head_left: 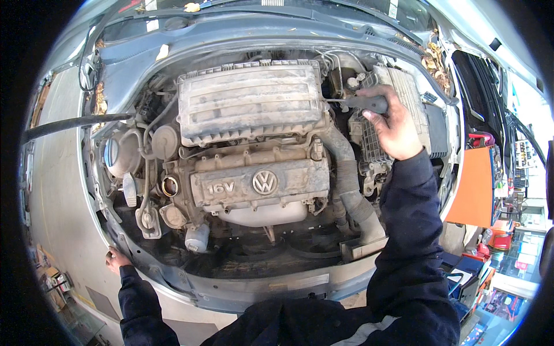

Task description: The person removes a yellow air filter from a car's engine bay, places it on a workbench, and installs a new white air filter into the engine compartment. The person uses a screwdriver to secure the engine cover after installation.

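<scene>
My right hand [397,128] is closed round the dark grey handle of a screwdriver [368,104] above the engine bay's right side. Its thin shaft points left, with the tip by the right edge of the dusty air filter housing [248,101]; whether the tip sits on a screw is too small to tell. Below that housing lies the dirty engine cover [231,183] with a round emblem. My left hand [118,259] rests on the car body's edge [109,239] at the front left corner, its fingers slightly bent and holding no tool.
A ribbed intake hose [346,173] runs down right of the engine. The battery [401,95] lies beyond my right hand. A black prop rod [75,126] crosses the left side. An orange panel [470,187] and tool shelves stand at the right. Dry leaves [435,60] lie near the windscreen.
</scene>
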Available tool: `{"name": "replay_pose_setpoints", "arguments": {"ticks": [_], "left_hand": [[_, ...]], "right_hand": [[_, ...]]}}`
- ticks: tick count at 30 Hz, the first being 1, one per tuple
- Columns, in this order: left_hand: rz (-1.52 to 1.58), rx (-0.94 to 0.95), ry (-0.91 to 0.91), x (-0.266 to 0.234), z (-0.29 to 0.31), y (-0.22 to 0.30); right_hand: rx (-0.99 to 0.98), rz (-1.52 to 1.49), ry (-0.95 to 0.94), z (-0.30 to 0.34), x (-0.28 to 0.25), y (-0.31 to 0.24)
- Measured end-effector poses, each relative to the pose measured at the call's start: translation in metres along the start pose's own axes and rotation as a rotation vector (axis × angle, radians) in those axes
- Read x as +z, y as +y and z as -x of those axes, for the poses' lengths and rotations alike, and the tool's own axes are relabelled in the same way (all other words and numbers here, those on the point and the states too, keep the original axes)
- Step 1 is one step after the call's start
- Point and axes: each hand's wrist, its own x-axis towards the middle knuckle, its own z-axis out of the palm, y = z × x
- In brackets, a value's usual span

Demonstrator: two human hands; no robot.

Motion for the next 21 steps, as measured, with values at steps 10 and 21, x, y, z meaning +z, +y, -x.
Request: {"name": "replay_pose_setpoints", "arguments": {"ticks": [10,21], "left_hand": [[0.014,-0.009,-0.035,-0.005,0.012,0.012],[-0.088,0.122,0.049,-0.006,0.017,0.02]], "right_hand": [[0.11,0.905,-0.057,-0.077,-0.011,-0.052],[-0.183,0.853,-0.217,-0.104,-0.012,-0.03]]}}
